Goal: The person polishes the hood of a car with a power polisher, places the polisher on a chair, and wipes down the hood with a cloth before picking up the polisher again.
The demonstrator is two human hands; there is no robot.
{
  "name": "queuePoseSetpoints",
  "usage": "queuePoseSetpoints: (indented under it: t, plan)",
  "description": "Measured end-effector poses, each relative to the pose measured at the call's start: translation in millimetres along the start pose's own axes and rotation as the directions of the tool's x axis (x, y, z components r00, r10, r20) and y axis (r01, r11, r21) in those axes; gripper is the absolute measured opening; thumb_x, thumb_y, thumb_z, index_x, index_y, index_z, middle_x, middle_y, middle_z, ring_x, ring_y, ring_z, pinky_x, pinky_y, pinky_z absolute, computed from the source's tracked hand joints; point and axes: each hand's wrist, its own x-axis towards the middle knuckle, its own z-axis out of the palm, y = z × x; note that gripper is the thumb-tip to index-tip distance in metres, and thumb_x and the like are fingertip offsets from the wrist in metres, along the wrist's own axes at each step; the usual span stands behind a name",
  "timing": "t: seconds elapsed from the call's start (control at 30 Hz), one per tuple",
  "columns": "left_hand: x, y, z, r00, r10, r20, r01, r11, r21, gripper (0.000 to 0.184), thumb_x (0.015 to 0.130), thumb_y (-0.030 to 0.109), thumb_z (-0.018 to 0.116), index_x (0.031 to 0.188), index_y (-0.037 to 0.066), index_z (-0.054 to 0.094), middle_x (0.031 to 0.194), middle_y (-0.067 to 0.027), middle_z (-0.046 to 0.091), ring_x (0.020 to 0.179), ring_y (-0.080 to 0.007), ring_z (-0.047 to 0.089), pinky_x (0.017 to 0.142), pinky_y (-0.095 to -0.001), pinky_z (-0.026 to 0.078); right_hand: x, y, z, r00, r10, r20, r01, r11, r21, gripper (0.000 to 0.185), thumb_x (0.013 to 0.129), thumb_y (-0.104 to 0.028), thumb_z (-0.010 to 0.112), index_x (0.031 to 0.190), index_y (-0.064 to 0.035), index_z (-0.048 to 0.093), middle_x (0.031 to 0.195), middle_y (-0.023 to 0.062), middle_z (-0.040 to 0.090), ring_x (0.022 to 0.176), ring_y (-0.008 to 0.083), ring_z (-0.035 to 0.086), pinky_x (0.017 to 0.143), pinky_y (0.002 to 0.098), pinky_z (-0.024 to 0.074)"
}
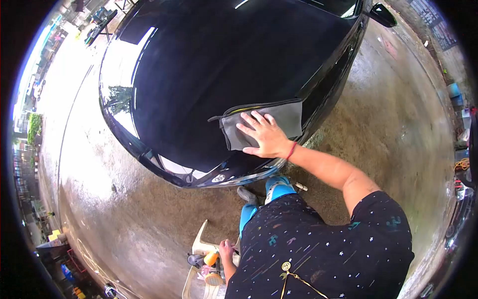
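My right hand (266, 137) lies flat with fingers spread on a grey cloth (289, 117) with a dark edge. The cloth is spread over the front corner of a glossy black car hood (199, 74), near the headlight and the round badge (219, 178). Lower down, my left hand (226, 249) has its fingers curled, beside a pale plastic chair (204, 244). Whatever those fingers hold, if anything, cannot be made out. Next to that hand, an orange object (211, 258) and a round brush-like item (214, 279) sit on the chair.
The car's side mirror (383, 15) juts out at the upper right. Wet concrete floor (134, 219) surrounds the car. A hose (92, 261) lies at the lower left. A small dark table (102, 26) stands at the upper left, and assorted items line both edges of the view.
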Motion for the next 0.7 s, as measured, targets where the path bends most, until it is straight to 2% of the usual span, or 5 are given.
queuePoseSetpoints:
  t: [0.23,0.47,0.57,0.63,0.7]
  plan:
    - [29,26,1,0.998,0.006,0.057,-0.022,0.959,0.281,0.035,0.098,0.025,0.051,0.105,-0.006,0.065,0.073,-0.0139,0.068,0.056,-0.0213,0.066,0.052,-0.0341,0.055,17,73,8,0.933,-0.356,0.044,0.358,0.931,-0.065,0.067,0.092,-0.053,0.058,0.153,-0.0293,0.04,0.163,0.0057,0.03,0.153,0.0308,0.02,0.123,0.0567,0.0109]
    - [61,92,46,0.996,0.088,-0.01,-0.084,0.973,0.213,0.031,0.099,0.021,0.052,0.109,-0.006,0.064,0.075,-0.0147,0.068,0.054,-0.0223,0.065,0.049,-0.0356,0.054,89,314,-82,0.912,0.262,-0.315,-0.392,0.78,-0.487,0.076,0.094,-0.069,0.039,0.153,-0.021,0.041,0.16,0.0108,0.034,0.147,0.0369,0.03,0.116,0.0577,0.0251]
    - [68,109,62,0.995,0.05,-0.088,-0.035,0.985,0.169,0.03,0.099,0.02,0.053,0.112,-0.005,0.063,0.077,-0.0148,0.068,0.055,-0.0213,0.065,0.051,-0.0343,0.054,128,456,-106,0.629,0.56,-0.539,-0.765,0.57,-0.3,0.07,0.099,-0.06,0.037,0.155,-0.0194,0.035,0.162,0.0114,0.031,0.148,0.0373,0.027,0.115,0.0626,0.0238]
    - [63,114,69,0.991,0.049,-0.121,-0.047,0.999,0.016,0.029,0.1,0.02,0.054,0.113,-0.004,0.063,0.076,-0.0143,0.068,0.057,-0.0206,0.066,0.052,-0.0333,0.054,164,454,-103,0.534,0.659,-0.53,-0.841,0.478,-0.252,0.065,0.1,-0.054,0.039,0.154,-0.0181,0.038,0.16,0.0118,0.034,0.148,0.0383,0.028,0.116,0.0614,0.0241]
    - [60,133,79,0.982,0.133,-0.134,-0.116,0.985,0.126,0.03,0.1,0.022,0.054,0.113,-0.004,0.063,0.076,-0.0148,0.069,0.058,-0.0208,0.066,0.052,-0.0326,0.053,173,404,-70,0.81,0.376,-0.45,-0.576,0.653,-0.492,0.059,0.099,-0.045,0.043,0.15,-0.0159,0.043,0.157,0.0131,0.04,0.145,0.0398,0.034,0.117,0.0587,0.0267]
